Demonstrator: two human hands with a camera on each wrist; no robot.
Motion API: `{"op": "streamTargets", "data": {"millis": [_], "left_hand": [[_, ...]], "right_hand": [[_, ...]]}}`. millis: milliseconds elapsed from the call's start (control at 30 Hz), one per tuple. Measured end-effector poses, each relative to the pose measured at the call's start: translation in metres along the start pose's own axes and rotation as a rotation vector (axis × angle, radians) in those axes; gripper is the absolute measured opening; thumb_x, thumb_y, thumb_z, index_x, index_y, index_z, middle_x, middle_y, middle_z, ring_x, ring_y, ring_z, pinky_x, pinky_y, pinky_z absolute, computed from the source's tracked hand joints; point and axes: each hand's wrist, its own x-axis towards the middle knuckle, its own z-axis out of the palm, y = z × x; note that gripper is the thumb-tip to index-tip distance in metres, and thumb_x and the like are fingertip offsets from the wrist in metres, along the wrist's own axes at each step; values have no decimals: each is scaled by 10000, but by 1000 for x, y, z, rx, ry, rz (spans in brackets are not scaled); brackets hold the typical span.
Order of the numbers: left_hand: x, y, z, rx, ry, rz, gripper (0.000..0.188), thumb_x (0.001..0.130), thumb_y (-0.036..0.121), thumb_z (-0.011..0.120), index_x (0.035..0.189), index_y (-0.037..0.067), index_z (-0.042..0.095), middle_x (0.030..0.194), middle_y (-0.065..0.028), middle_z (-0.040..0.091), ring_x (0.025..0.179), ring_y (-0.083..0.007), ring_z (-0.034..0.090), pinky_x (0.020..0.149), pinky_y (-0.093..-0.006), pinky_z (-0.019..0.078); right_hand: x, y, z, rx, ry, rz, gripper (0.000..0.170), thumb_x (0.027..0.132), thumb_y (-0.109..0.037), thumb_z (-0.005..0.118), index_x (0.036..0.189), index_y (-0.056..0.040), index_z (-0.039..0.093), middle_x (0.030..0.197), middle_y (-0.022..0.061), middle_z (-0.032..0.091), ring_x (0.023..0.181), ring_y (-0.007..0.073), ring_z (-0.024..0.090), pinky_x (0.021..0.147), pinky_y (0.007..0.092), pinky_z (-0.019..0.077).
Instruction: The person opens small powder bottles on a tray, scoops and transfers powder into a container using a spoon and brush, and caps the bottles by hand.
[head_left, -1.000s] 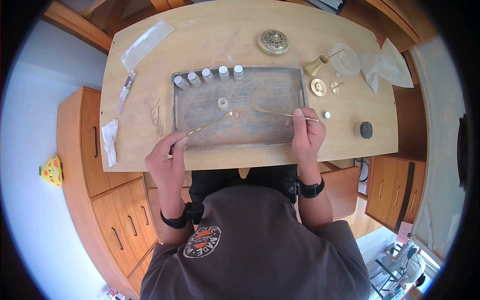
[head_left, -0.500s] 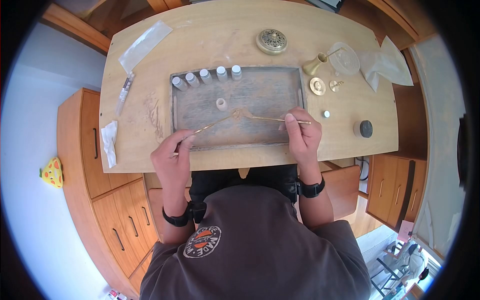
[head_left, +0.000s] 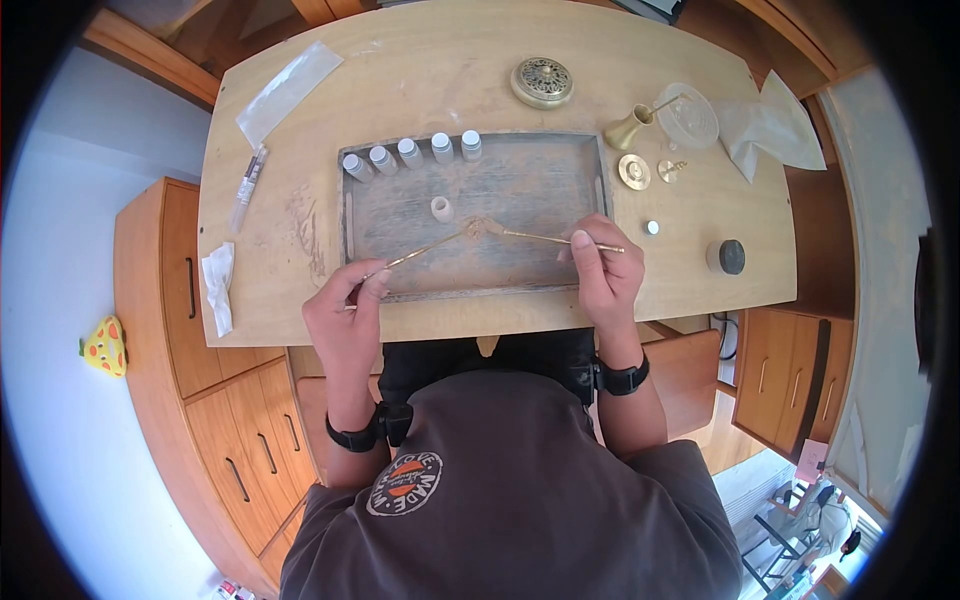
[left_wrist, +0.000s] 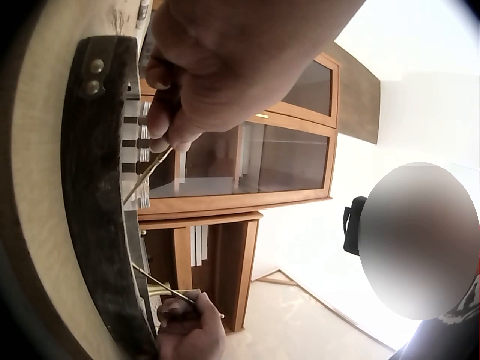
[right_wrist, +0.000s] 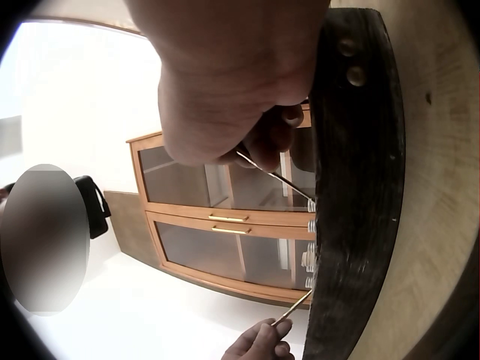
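In the head view the left hand (head_left: 345, 305) pinches a thin brass tool (head_left: 425, 250), and the right hand (head_left: 608, 262) pinches a second brass tool (head_left: 540, 237) with a brush-like end. Both tips meet over a small patch of brown powder (head_left: 474, 228) in the grey wooden tray (head_left: 480, 293). Just left of the powder stands a small open vial (head_left: 442, 209). Along the tray's back left are several white-capped vials (head_left: 410, 152). The wrist views show both tools held between fingertips, their far ends hidden behind the tray's wall.
Right of the tray are a brass vase (head_left: 628, 130), a brass disc (head_left: 634, 172), a white cap (head_left: 652, 228) and a dark-lidded jar (head_left: 731, 258). Behind it sits a brass burner (head_left: 542, 82). A plastic sleeve (head_left: 290, 95) and crumpled tissue (head_left: 218, 287) lie left.
The right hand has moved left with its tool, and the left hand slightly right, bringing the tool tips together at the powder. Over the last half second both hands have barely moved.
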Motion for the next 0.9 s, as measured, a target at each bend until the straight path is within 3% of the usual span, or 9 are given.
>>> {"op": "streamTargets", "data": {"millis": [267, 433, 633, 800, 900], "left_hand": [[0, -7, -1, -76, -5, -39, 114, 884, 10, 663, 987, -38, 668, 841, -68, 692, 715, -92, 620, 668, -218, 502], [0, -11, 0, -186, 36, -28, 102, 866, 27, 696, 960, -12, 695, 800, -48, 675, 681, -78, 603, 636, -217, 489], [0, -5, -5, -184, 14, -17, 108, 898, 1, 641, 995, -45, 654, 862, -73, 688, 718, -91, 611, 676, -214, 496], [-3, -2, -10, -207, 67, 5, 121, 876, 31, 693, 983, -26, 681, 833, -56, 679, 701, -84, 607, 671, -218, 497], [-4, 4, -16, -214, 92, -7, 111, 898, -10, 629, 998, -55, 645, 865, -76, 687, 710, -93, 606, 679, -209, 489]], "right_hand": [[-2, 3, -1, 32, 56, -44, 145, 939, -33, 547, 837, 35, 624, 688, 70, 586, 608, 135, 537, 566, 257, 409], [-4, -1, 2, 107, 233, 46, 174, 969, -67, 518, 859, 28, 616, 684, 52, 583, 620, 101, 525, 578, 238, 404], [0, 0, 5, 6, 196, 172, 155, 965, -63, 540, 862, 20, 621, 689, 42, 596, 614, 69, 516, 557, 221, 399], [-1, -1, 6, 6, 215, 168, 147, 962, -67, 553, 866, 19, 623, 684, 41, 596, 608, 68, 514, 553, 219, 401], [-2, 2, 5, 1, 206, 152, 148, 963, -75, 556, 869, 18, 623, 682, 43, 595, 608, 71, 515, 556, 220, 403]]}}
